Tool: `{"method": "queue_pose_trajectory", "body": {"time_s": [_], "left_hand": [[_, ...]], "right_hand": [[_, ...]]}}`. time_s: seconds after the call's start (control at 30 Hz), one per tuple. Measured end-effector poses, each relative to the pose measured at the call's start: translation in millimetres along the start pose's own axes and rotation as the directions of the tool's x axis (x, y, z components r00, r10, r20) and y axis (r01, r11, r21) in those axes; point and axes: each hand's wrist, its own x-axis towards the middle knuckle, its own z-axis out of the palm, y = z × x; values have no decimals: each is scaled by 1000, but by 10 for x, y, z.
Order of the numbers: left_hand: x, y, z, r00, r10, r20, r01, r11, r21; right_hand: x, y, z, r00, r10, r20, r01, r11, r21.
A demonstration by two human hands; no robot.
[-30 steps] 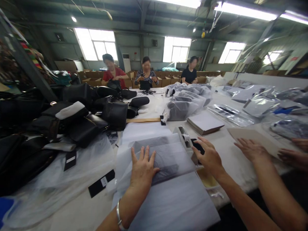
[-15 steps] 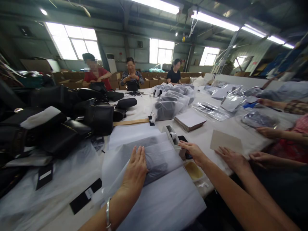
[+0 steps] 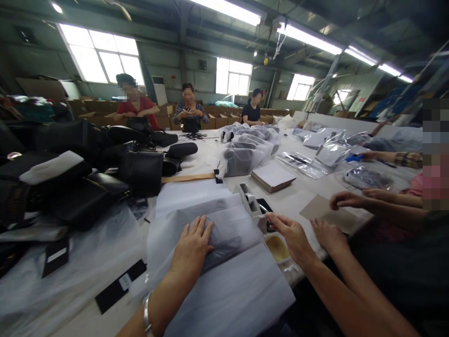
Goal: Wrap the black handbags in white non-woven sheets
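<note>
My left hand (image 3: 193, 244), a silver bangle on its wrist, lies flat with fingers spread on a dark item wrapped in translucent white paper (image 3: 224, 229). More thin white sheets (image 3: 238, 290) lie under and in front of it. To the right of the wrapped item, my right hand (image 3: 291, 236) pinches the end of a tape strip by the front of a grey tape dispenser (image 3: 248, 199). A shallow container with a yellowish inside (image 3: 277, 247) is just below the fingers of that hand.
Black bags (image 3: 140, 171) are piled at the left; black tags (image 3: 119, 285) lie nearby. Behind the dispenser is a card stack (image 3: 272, 177) beside wrapped bags (image 3: 238, 159). At right, a co-worker's hands (image 3: 328, 235) are over a grey-brown card (image 3: 315, 208). Three people work across the table.
My right hand has moved slightly away from the dispenser, its fingers now pinched. A co-worker's hand has risen over the card at right. My left hand stays on the wrapped item.
</note>
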Motion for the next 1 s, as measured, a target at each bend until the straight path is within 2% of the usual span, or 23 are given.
{"method": "queue_pose_trajectory", "body": {"time_s": [0.2,0.3,0.37,0.43,0.5,0.57,0.67,0.77,0.87,1.0], "left_hand": [[-37,-22,44,1000,-1,-25,1,1000,-15],[-42,-27,46,1000,1,-25,-1,1000,-12],[-41,-38,52,999,5,-32,-6,1000,-14],[-38,-53,65,999,7,-37,-8,1000,-14],[-38,-65,81,999,10,-45,-11,1000,-11],[-40,-68,95,999,15,-53,-15,1000,-8],[-45,-56,100,998,16,-59,-17,1000,-16],[-47,-44,87,998,10,-56,-13,999,-39],[-45,-38,67,999,4,-40,-6,998,-61],[-41,-35,57,999,-11,-33,9,997,-81]], "right_hand": [[-63,68,-45,961,244,128,-266,944,194],[-1,168,-73,949,273,159,-298,941,160],[62,274,-104,969,203,138,-208,978,23],[114,370,-156,991,74,113,-48,975,-215],[126,401,-231,992,-64,110,108,884,-455],[92,331,-319,968,-204,143,249,765,-594],[20,60,-407,889,-347,300,457,619,-639],[43,-252,-346,783,-314,537,618,497,-610],[196,-457,-99,657,-262,707,738,415,-532],[475,-584,410,466,-261,846,879,244,-409]]}}
